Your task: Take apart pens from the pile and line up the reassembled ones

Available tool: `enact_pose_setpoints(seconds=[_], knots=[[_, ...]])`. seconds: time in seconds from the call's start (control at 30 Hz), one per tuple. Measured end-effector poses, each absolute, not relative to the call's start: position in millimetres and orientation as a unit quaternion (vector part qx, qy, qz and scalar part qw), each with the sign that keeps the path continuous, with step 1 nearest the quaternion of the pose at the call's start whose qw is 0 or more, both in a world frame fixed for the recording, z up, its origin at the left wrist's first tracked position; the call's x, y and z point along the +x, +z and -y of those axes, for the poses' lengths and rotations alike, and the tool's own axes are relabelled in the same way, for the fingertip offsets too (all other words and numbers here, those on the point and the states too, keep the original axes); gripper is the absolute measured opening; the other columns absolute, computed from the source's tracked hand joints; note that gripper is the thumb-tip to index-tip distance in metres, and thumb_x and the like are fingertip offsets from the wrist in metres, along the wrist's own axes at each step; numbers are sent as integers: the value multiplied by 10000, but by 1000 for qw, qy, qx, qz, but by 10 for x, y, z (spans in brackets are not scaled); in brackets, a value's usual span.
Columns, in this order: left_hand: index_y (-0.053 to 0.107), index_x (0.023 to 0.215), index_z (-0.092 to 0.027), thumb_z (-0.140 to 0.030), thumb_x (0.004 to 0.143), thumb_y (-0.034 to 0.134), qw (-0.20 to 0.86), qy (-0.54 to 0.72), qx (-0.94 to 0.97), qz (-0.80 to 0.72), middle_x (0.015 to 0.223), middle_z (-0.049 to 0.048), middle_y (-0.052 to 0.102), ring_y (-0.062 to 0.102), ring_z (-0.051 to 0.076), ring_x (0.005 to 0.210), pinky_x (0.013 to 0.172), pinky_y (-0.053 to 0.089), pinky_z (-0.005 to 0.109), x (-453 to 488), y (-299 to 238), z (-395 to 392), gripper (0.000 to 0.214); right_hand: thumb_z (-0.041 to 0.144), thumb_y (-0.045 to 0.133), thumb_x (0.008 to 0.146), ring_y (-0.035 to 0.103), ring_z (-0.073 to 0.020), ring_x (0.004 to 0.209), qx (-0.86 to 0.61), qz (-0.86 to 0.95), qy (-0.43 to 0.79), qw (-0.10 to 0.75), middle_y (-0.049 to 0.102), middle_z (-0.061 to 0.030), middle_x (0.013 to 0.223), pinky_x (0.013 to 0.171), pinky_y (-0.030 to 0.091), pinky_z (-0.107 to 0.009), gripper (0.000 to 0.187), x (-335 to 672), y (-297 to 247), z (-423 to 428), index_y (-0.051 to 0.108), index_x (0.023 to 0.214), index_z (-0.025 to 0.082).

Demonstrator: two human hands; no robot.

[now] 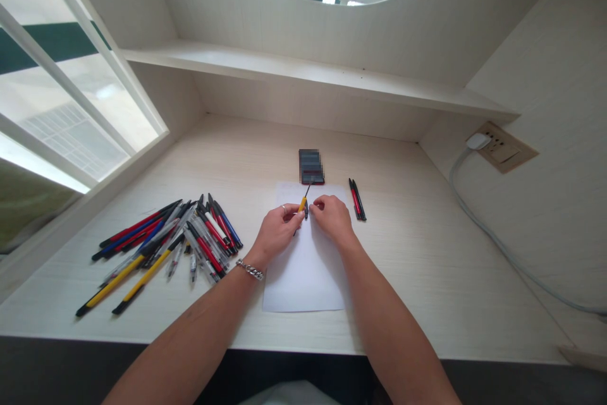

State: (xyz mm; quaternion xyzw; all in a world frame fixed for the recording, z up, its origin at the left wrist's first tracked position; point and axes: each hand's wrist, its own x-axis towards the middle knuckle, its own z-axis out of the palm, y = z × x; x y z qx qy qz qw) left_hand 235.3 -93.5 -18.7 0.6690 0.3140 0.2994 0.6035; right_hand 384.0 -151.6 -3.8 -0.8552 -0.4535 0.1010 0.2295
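My left hand (281, 228) is closed on a yellow pen (302, 204), pinched between thumb and fingers above a white sheet of paper (303, 285). The pen leans, and a thin dark length reaches from its upper end toward the phone. Just right of it, between the two hands, is a small dark piece (306, 210); whether it belongs to the pen I cannot tell. My right hand (332, 217) is beside it with thumb and fingers pressed together, and what they hold is hidden. A ring and a chain bracelet (250, 270) are on the left hand and wrist.
A phone (310, 167) lies beyond the paper. Two red-and-black pens (357, 199) lie to the right. At left is a pile of pens (164, 237) in several colours, partly clear-barrelled. A shelf (303, 70) spans the back; a plugged cable (493, 237) hangs at right.
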Motion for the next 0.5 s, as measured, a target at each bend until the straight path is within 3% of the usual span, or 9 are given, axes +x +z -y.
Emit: enact_pose_setpoints(seconds=[0.2, 0.3, 0.37, 0.5], knots=[[688, 993, -163, -395, 809, 612, 589, 288, 685, -317, 824, 54, 706, 637, 168, 717, 645, 492, 275, 2347, -171, 931, 306, 287, 472, 860, 615, -245, 898, -877, 443, 94, 162, 658, -124, 1023, 710, 428, -321, 239, 3772, 2, 1521, 689, 913, 201], [695, 992, -170, -401, 819, 600, 570, 289, 701, -315, 889, 63, 718, 640, 172, 734, 657, 490, 276, 2336, -157, 935, 303, 286, 457, 875, 610, -239, 895, -873, 446, 91, 177, 653, -138, 1003, 734, 429, -323, 239, 3801, 21, 1548, 671, 905, 182], [704, 989, -181, -403, 827, 592, 555, 290, 715, -312, 927, 66, 722, 646, 181, 769, 674, 490, 279, 2326, -139, 948, 297, 282, 468, 870, 606, -219, 887, -859, 432, 105, 252, 665, -110, 966, 755, 430, -316, 218, 3863, 23, 1554, 660, 912, 188], [712, 985, -196, -405, 841, 573, 534, 273, 739, -309, 966, 61, 724, 648, 190, 796, 697, 488, 287, 2312, -92, 991, 289, 327, 530, 816, 590, -159, 760, -758, 356, 202, 508, 670, -49, 862, 676, 443, -275, 258, 4017, 26, 1555, 666, 975, 176]])
